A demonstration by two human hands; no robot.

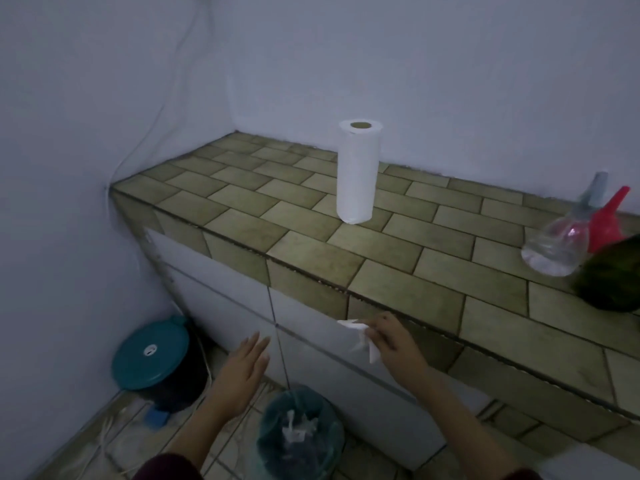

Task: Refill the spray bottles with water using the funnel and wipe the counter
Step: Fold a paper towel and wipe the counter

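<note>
Down by the person's knees stands an open bin lined with a green bag, crumpled paper already lying inside. Just above and to its right, the right hand pinches a scrunched piece of white paper towel, fingers closed on it, held in front of the cabinet face below the counter edge. Beside it the left hand hangs flat and empty, fingers straight and together.

Up on the tiled counter, a paper towel roll stands upright near the middle. Far to the right sit a clear spray bottle that seems to hold water, a red funnel behind it, and a dark green bottle at the frame's edge.

To my eye the filling and wiping look largely finished; what is left seems to be dropping the used towel into the bin. Whether the green bottle is full, I cannot tell.
</note>
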